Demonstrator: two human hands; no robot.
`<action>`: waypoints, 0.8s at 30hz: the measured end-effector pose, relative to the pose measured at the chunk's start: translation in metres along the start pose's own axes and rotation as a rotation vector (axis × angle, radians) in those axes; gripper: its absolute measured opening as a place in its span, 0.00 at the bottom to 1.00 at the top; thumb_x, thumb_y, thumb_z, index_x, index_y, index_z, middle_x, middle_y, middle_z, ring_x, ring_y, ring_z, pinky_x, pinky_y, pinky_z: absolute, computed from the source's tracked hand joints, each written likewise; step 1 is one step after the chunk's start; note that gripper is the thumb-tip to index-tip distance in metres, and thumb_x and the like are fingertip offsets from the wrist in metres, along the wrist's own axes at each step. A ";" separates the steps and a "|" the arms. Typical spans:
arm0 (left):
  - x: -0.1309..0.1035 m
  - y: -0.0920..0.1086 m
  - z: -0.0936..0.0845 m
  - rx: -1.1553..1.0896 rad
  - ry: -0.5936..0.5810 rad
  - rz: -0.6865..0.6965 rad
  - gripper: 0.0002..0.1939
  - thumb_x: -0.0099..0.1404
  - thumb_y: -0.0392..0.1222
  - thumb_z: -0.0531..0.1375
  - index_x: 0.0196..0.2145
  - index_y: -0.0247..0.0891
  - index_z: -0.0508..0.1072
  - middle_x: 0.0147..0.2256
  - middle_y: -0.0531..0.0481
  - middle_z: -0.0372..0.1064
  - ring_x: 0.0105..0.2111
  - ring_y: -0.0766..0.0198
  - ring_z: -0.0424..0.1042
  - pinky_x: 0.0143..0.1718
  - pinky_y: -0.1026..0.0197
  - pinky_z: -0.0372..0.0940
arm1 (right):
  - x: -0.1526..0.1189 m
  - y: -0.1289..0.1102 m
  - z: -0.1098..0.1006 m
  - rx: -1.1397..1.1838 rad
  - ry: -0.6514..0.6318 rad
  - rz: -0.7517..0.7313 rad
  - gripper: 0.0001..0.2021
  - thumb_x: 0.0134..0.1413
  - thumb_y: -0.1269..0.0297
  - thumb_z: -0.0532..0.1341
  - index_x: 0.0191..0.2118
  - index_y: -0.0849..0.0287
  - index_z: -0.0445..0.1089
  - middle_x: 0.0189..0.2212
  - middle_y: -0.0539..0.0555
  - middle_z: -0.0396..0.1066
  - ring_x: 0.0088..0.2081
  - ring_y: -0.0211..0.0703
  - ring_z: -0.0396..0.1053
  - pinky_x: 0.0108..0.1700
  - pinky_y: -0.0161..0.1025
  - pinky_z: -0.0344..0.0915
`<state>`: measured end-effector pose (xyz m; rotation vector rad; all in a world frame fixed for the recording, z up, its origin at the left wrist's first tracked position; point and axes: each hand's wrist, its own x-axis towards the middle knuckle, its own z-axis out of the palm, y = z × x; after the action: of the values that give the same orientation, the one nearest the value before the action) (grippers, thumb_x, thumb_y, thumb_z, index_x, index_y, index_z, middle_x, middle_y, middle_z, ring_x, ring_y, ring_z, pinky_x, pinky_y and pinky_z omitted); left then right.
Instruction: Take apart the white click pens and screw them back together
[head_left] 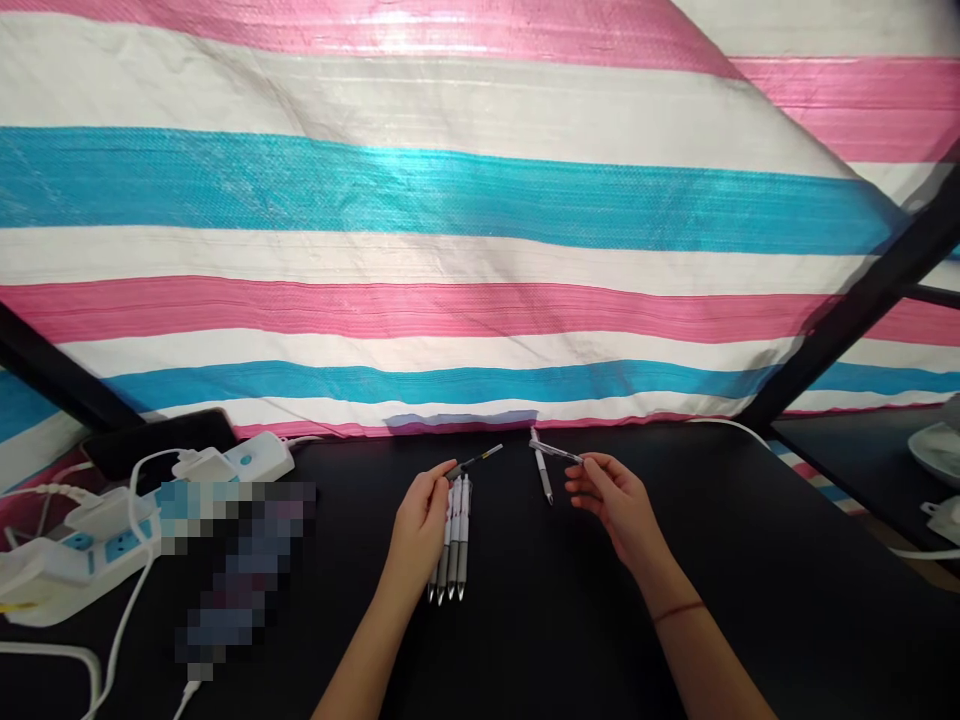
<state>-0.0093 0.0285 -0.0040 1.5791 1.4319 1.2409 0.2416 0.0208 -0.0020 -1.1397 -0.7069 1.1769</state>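
Two light pinches serve best: left fingers gripping the slim refill, right fingers the pale barrel, both steady above the counter.

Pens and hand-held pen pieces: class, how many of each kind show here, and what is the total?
Pens in the row: 4
Pen lying apart: 1
Dark slim piece in left hand: 1
Pale slim piece in right hand: 1
Total: 7

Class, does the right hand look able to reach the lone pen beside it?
Probably yes: the lone pen lies close by the right hand, though that hand already pinches a slim piece, which may hinder a grasp.
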 end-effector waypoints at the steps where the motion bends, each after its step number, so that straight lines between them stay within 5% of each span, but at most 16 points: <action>1: 0.000 -0.001 0.000 -0.005 -0.006 -0.003 0.20 0.65 0.50 0.51 0.49 0.37 0.70 0.30 0.49 0.69 0.28 0.63 0.68 0.31 0.62 0.64 | 0.000 0.001 0.000 -0.012 0.000 -0.013 0.17 0.43 0.53 0.68 0.35 0.60 0.68 0.28 0.54 0.74 0.27 0.40 0.71 0.26 0.34 0.69; 7: 0.001 -0.006 0.007 -0.106 0.008 -0.086 0.21 0.61 0.52 0.57 0.48 0.37 0.69 0.41 0.45 0.70 0.34 0.62 0.71 0.35 0.61 0.66 | 0.005 0.007 -0.004 -0.063 0.015 -0.061 0.18 0.44 0.49 0.66 0.27 0.61 0.67 0.21 0.48 0.67 0.21 0.33 0.65 0.21 0.29 0.65; 24: 0.001 0.004 0.002 -0.170 0.026 -0.120 0.19 0.62 0.54 0.56 0.42 0.36 0.70 0.29 0.50 0.70 0.27 0.65 0.66 0.30 0.64 0.61 | 0.007 0.011 -0.005 -0.168 -0.010 -0.139 0.20 0.43 0.49 0.66 0.36 0.60 0.70 0.25 0.52 0.72 0.26 0.38 0.70 0.26 0.36 0.71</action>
<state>-0.0057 0.0288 -0.0014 1.3487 1.3776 1.2806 0.2444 0.0257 -0.0152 -1.2040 -0.8921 1.0209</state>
